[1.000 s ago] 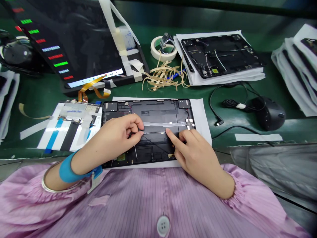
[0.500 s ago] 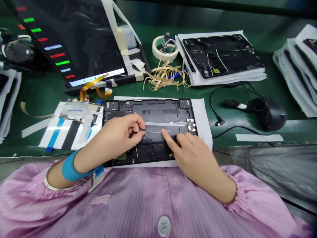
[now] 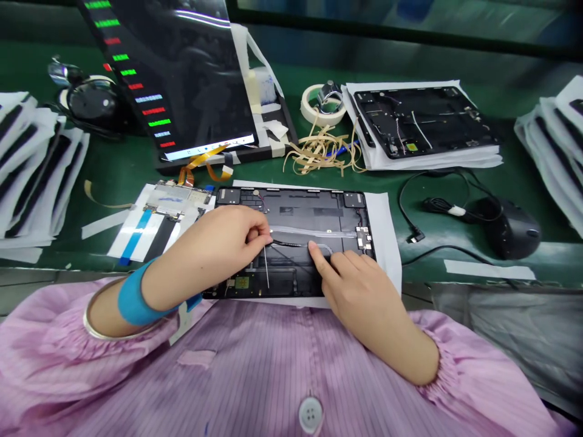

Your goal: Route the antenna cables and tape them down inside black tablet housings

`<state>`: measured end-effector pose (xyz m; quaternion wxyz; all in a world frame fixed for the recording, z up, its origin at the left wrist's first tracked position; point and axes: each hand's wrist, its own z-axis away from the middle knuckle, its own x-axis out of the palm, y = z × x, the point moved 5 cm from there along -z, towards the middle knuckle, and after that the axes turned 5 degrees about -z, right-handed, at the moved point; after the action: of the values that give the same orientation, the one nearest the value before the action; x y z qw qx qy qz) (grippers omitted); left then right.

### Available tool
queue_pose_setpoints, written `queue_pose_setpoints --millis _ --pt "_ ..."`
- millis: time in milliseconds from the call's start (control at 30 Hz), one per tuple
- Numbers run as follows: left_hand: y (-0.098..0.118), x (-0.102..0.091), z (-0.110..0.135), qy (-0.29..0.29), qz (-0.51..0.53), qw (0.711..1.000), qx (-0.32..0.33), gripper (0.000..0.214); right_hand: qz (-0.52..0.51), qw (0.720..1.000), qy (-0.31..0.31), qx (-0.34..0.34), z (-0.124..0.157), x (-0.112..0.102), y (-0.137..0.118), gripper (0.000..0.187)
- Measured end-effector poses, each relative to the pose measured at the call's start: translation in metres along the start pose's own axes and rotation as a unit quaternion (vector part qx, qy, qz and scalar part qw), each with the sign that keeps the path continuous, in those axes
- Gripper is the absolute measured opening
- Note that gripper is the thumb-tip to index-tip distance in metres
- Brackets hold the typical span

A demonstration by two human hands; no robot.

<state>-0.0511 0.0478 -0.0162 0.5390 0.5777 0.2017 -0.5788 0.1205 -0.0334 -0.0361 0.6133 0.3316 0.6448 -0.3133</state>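
The left hand [image 3: 246, 235] has the left end of a thin black strip [image 3: 291, 244] pinched between thumb and fingertips. That strip runs over the open black shell [image 3: 298, 221], which lies on a white sheet [image 3: 385, 237] right at the front edge of the green table [image 3: 113, 164]. The right hand [image 3: 359, 282] grips nothing I can see: index finger out on the strip (pressing or just resting, hard to judge), other fingers loosely curled. My read is they're laying the strip down, and the next move calls for keeping the left end taut while the right finger smooths along it.

Writing, left to right: the monitor [image 3: 195, 79], toward the far edge, has red, green and pale blue rows, too blurry to read. The circuit board [image 3: 182, 193] carries a blue scribble [image 3: 169, 199], also illegible. No brand readable on the mouse [image 3: 512, 229] near the front edge.
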Motion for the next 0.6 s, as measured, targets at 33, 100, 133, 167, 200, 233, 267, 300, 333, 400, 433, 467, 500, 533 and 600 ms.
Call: queue_pose_setpoints --millis 33,100,133,167,200,233,267,300,333,400,433,467,500,533,600 --pt "0.001 -0.001 -0.001 0.009 -0.010 1.000 0.013 0.020 -0.007 1.000 0.005 0.004 -0.002 -0.001 -0.001 0.042" --pt "0.004 -0.003 -0.001 0.028 -0.013 0.999 0.038 0.019 -0.026 1.000 0.012 0.012 -0.006 -0.003 -0.001 0.041" --pt "0.005 -0.003 -0.001 0.031 -0.005 0.998 0.045 0.019 -0.037 0.999 0.014 0.014 -0.008 -0.003 -0.001 0.042" --pt "0.005 -0.002 -0.001 0.030 0.008 0.999 0.045 0.018 -0.047 0.999 0.013 0.016 -0.010 -0.004 0.000 0.044" --pt "0.004 -0.001 0.000 0.025 0.022 0.999 0.037 0.018 -0.056 0.998 0.013 0.018 -0.011 -0.004 0.000 0.045" --pt "0.002 0.001 0.001 0.016 0.036 0.999 0.021 0.018 -0.063 0.998 0.013 0.019 -0.012 -0.004 0.001 0.046" --pt "-0.001 0.003 0.002 0.005 0.050 0.999 0.001 0.018 -0.068 0.997 0.015 0.019 -0.012 -0.004 0.002 0.047" --pt "-0.003 0.005 0.003 -0.007 0.063 0.998 -0.020 0.018 -0.069 0.997 0.019 0.018 -0.012 -0.004 0.003 0.047" --pt "-0.005 0.007 0.003 -0.016 0.074 0.996 -0.036 0.019 -0.068 0.997 0.024 0.018 -0.012 -0.004 0.003 0.046" --pt "-0.009 0.010 0.004 -0.028 0.088 0.994 -0.056 0.021 -0.064 0.997 0.035 0.015 -0.010 -0.004 0.003 0.044" --pt "-0.010 0.011 0.004 -0.032 0.093 0.993 -0.061 0.021 -0.063 0.997 0.040 0.013 -0.010 -0.003 0.003 0.044" --pt "-0.011 0.012 0.004 -0.034 0.098 0.993 -0.063 0.021 -0.062 0.997 0.044 0.012 -0.009 -0.003 0.003 0.044" --pt "-0.011 0.012 0.003 -0.033 0.101 0.992 -0.065 0.021 -0.061 0.997 0.046 0.009 -0.008 -0.002 0.003 0.044" --pt "-0.012 0.012 0.003 -0.032 0.104 0.992 -0.066 0.020 -0.059 0.997 0.049 0.007 -0.008 -0.002 0.003 0.044" --pt "-0.013 0.012 0.003 -0.027 0.104 0.992 -0.068 0.020 -0.051 0.997 0.053 0.002 -0.007 -0.002 0.002 0.044"
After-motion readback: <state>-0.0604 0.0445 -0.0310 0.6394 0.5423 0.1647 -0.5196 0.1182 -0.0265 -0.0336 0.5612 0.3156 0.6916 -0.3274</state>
